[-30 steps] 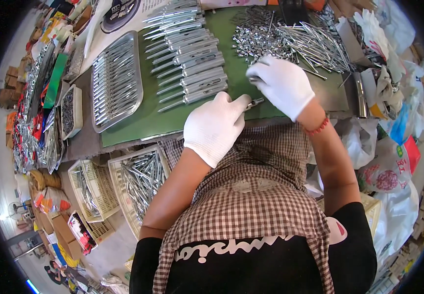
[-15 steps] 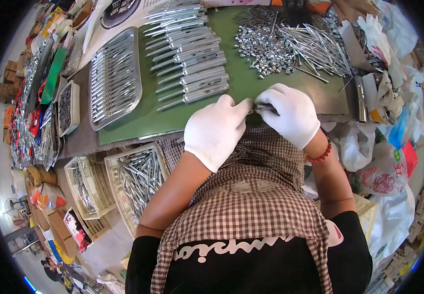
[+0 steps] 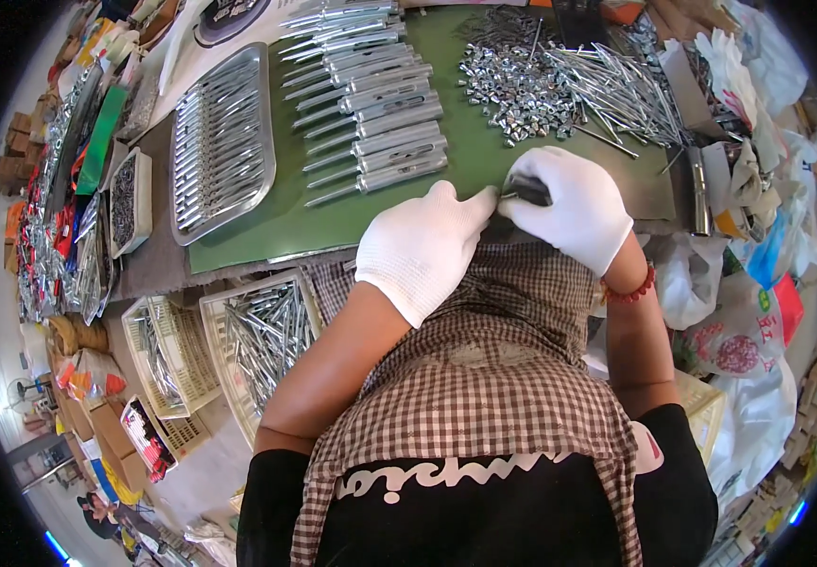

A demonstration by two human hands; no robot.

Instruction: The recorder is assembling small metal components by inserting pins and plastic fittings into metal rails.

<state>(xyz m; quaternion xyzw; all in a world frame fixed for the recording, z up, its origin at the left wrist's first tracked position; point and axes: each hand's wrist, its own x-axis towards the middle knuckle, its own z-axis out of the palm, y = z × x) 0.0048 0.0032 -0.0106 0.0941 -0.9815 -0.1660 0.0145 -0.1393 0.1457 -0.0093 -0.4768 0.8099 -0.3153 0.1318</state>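
Note:
Both my hands wear white knit gloves and meet at the front edge of the green mat [image 3: 266, 236]. My right hand [image 3: 578, 210] is closed round a small dark metal piece [image 3: 527, 191]; its exact kind is hard to make out. With thumb and forefinger pressed together, my left hand [image 3: 422, 244] touches the near end of that piece; whatever it pinches is hidden. Just beyond the left hand lies a row of silver pointed metal tools [image 3: 380, 142] with slotted bodies. Past the right hand is a heap of small shiny metal caps [image 3: 512, 94].
Thin metal rods [image 3: 621, 94] lie heaped at the right, near a metal tube [image 3: 698, 194]. A steel tray [image 3: 271, 156] of similar parts stands at the left, beside a small box of dark pieces [image 3: 144, 203]. Below the table edge are plastic baskets [image 3: 229, 364] of metal parts.
My right hand has moved slightly right and turned, so more of the dark metal piece shows. The left hand's fingertips have shifted a little to the right.

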